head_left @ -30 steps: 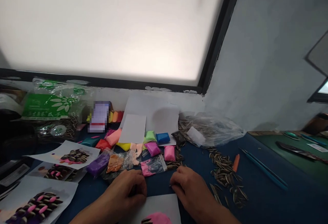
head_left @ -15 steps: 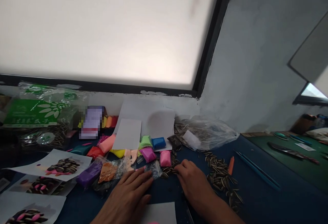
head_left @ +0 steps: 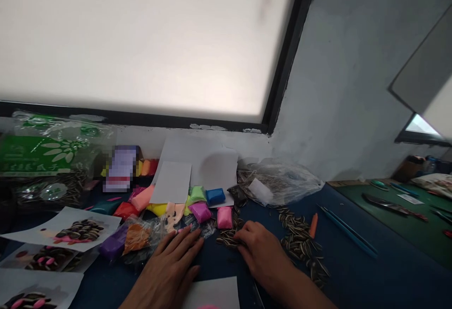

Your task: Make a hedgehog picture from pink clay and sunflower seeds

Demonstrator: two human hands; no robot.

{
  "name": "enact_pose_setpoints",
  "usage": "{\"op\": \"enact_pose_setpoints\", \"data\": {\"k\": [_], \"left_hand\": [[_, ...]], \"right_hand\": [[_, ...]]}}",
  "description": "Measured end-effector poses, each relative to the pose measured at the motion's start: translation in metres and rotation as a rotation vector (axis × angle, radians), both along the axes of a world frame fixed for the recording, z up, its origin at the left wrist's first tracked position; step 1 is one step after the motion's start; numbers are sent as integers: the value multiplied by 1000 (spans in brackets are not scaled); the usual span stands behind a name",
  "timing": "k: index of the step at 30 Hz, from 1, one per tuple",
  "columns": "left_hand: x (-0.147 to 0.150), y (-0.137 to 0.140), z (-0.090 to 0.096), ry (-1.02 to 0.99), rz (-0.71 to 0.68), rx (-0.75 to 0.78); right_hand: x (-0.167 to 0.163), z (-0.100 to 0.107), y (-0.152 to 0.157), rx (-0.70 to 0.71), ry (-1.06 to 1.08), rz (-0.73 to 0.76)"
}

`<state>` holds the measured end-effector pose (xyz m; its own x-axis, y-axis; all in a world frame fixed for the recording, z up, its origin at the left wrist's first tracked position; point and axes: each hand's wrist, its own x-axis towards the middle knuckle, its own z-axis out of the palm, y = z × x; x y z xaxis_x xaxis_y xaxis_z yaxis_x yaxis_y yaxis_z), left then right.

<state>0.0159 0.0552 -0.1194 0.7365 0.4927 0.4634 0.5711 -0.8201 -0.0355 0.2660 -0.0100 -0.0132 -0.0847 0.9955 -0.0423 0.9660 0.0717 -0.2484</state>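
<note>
My left hand point(head_left: 169, 264) lies with its fingers stretched out, beside a white paper card point(head_left: 215, 292) with something pink at its lower edge. Its fingertips reach the clear plastic wrap in front of the clay packets. My right hand point(head_left: 263, 250) is bent, its fingers drawn together at a small heap of striped sunflower seeds point(head_left: 226, 239). What is between those fingertips is hidden. A pink clay packet point(head_left: 224, 217) sits just behind that heap. More sunflower seeds point(head_left: 300, 243) lie to the right of my right hand, near an orange stick point(head_left: 313, 225).
Blue tweezers point(head_left: 348, 231) lie on the right, before a green mat point(head_left: 377, 215) with a knife point(head_left: 383, 204). Printed pictures point(head_left: 81, 229) are at the left. A green seed bag point(head_left: 35, 153), a phone point(head_left: 120, 167), white sheets point(head_left: 173, 182) and a plastic bag point(head_left: 296, 184) stand behind.
The view has shifted slightly, moving everything a little left. The fingers of my right hand have moved a little at the small seed heap. My left hand remains flat.
</note>
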Motion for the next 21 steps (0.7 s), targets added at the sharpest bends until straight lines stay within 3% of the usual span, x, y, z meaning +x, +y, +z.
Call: {"op": "enact_pose_setpoints", "data": {"k": [5, 9, 15, 21], "left_hand": [[1, -1, 2, 29, 5, 27], [3, -1, 5, 34, 6, 41], [4, -2, 8, 55, 7, 49], [4, -6, 10, 62, 25, -3]], "right_hand": [[-4, 5, -3, -37, 21, 6], [-6, 7, -2, 24, 69, 26], [-18, -15, 2, 199, 47, 126], [-22, -31, 5, 253, -24, 172]]}}
